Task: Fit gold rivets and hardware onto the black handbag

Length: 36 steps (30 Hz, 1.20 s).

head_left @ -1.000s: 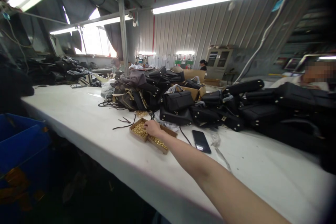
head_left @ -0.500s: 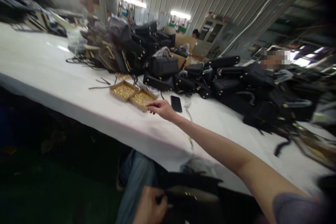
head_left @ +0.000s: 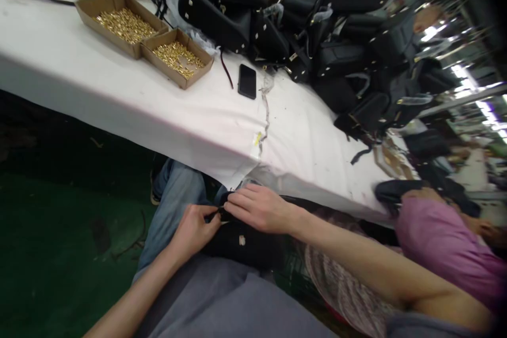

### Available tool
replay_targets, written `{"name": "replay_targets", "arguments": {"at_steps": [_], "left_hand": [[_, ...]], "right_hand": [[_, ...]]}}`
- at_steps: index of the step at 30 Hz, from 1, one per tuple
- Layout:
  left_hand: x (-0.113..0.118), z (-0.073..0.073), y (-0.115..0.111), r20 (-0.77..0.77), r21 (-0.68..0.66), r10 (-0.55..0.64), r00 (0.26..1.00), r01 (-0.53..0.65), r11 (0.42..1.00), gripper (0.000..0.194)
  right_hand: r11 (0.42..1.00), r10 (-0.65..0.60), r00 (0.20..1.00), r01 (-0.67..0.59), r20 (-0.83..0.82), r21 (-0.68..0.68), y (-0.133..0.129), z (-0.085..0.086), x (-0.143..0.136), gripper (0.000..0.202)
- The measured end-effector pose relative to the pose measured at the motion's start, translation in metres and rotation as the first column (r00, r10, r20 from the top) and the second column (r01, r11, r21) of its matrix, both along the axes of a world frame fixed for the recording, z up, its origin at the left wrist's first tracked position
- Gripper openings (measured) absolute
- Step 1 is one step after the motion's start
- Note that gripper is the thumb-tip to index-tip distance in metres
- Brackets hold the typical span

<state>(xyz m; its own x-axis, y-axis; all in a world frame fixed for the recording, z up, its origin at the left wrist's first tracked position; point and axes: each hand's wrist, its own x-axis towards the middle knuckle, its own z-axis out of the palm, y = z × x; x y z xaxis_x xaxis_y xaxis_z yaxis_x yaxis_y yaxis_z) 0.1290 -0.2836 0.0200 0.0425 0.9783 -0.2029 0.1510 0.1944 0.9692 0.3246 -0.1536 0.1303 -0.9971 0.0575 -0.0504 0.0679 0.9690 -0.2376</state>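
A black bag (head_left: 245,240) lies on my lap below the table's edge. My left hand (head_left: 194,229) grips its left end with closed fingers. My right hand (head_left: 261,208) rests on its top edge, fingertips pinched at the same spot; whether a small piece is between them I cannot tell. Two cardboard trays of small gold metal pieces stand on the white table (head_left: 138,111), one larger (head_left: 122,24) and one smaller (head_left: 178,58), both far from my hands.
A black phone (head_left: 247,81) lies on the table by the trays. A heap of black bags (head_left: 317,37) covers the far side. A person in a purple sleeve (head_left: 443,243) sits at my right. The floor at left is dark green.
My right hand left the trays and came down to the bag on my lap, joining the left hand. The view has swung down and tilted.
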Motion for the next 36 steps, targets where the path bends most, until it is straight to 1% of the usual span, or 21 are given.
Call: {"name": "replay_targets", "arguments": {"at_steps": [2, 4, 5, 7, 9, 10, 12, 14, 19, 21, 26, 28, 30, 34, 36], "left_hand": [[0.003, 0.0, 0.001, -0.004, -0.003, 0.001, 1.0, -0.002, 1.0, 0.036], [0.006, 0.0, 0.001, -0.007, -0.006, 0.007, 1.0, -0.007, 1.0, 0.036], [0.007, -0.001, 0.001, -0.009, -0.006, 0.011, 1.0, -0.011, 1.0, 0.036], [0.01, -0.002, 0.0, -0.021, -0.003, 0.014, 1.0, -0.014, 1.0, 0.033], [0.012, -0.004, 0.0, -0.053, 0.0, 0.01, 0.999, -0.01, 1.0, 0.033], [0.013, -0.006, 0.0, -0.073, -0.001, 0.006, 0.997, -0.006, 1.0, 0.034], [0.014, -0.008, 0.0, -0.103, -0.006, 0.006, 0.995, -0.006, 1.0, 0.034], [0.015, -0.012, 0.001, -0.111, -0.015, 0.013, 0.994, -0.014, 1.0, 0.033], [0.016, -0.025, 0.004, -0.108, -0.037, 0.021, 0.994, -0.025, 0.999, 0.035], [0.016, -0.03, 0.005, -0.09, -0.052, 0.012, 0.996, -0.017, 0.999, 0.035], [0.015, -0.038, 0.005, -0.057, -0.078, 0.007, 0.998, -0.011, 0.997, 0.033], [0.015, -0.038, 0.005, -0.043, -0.075, 0.013, 0.999, -0.016, 0.997, 0.033], [0.016, -0.038, 0.004, -0.039, -0.072, 0.017, 0.999, -0.02, 0.997, 0.033], [0.019, -0.038, 0.004, -0.053, -0.077, 0.03, 0.998, -0.034, 0.996, 0.033], [0.019, -0.038, 0.004, -0.056, -0.077, 0.036, 0.998, -0.041, 0.996, 0.033]], "right_hand": [[1.0, 0.015, 0.998, -0.016, 0.054, 0.01, -0.013, -0.002, 0.003, 0.024], [1.0, 0.0, 0.994, 0.0, 0.106, 0.003, -0.022, -0.009, 0.007, 0.025], [0.999, -0.035, 0.992, 0.037, 0.123, -0.013, -0.024, -0.014, 0.01, 0.025], [0.983, -0.159, 0.979, 0.169, 0.13, -0.067, -0.028, -0.026, 0.015, 0.025], [0.939, -0.292, 0.95, 0.306, 0.109, -0.157, -0.03, -0.039, 0.018, 0.023], [0.913, -0.339, 0.936, 0.352, 0.095, -0.205, -0.031, -0.044, 0.019, 0.022], [0.876, -0.388, 0.919, 0.393, 0.077, -0.28, -0.034, -0.053, 0.02, 0.019], [0.86, -0.412, 0.908, 0.414, 0.075, -0.298, -0.036, -0.058, 0.019, 0.018], [0.885, -0.408, 0.909, 0.417, 0.088, -0.207, -0.035, -0.068, 0.015, 0.017], [0.883, -0.415, 0.906, 0.422, 0.078, -0.207, -0.034, -0.073, 0.014, 0.017], [0.818, -0.505, 0.862, 0.49, 0.03, -0.301, -0.037, -0.085, 0.018, 0.014], [0.809, -0.519, 0.854, 0.501, 0.026, -0.307, -0.038, -0.087, 0.019, 0.01], [0.823, -0.508, 0.861, 0.496, 0.033, -0.277, -0.039, -0.087, 0.018, 0.01], [0.875, -0.435, 0.897, 0.442, 0.08, -0.197, -0.039, -0.085, 0.017, 0.015], [0.88, -0.423, 0.902, 0.432, 0.086, -0.198, -0.039, -0.085, 0.017, 0.016]]}}
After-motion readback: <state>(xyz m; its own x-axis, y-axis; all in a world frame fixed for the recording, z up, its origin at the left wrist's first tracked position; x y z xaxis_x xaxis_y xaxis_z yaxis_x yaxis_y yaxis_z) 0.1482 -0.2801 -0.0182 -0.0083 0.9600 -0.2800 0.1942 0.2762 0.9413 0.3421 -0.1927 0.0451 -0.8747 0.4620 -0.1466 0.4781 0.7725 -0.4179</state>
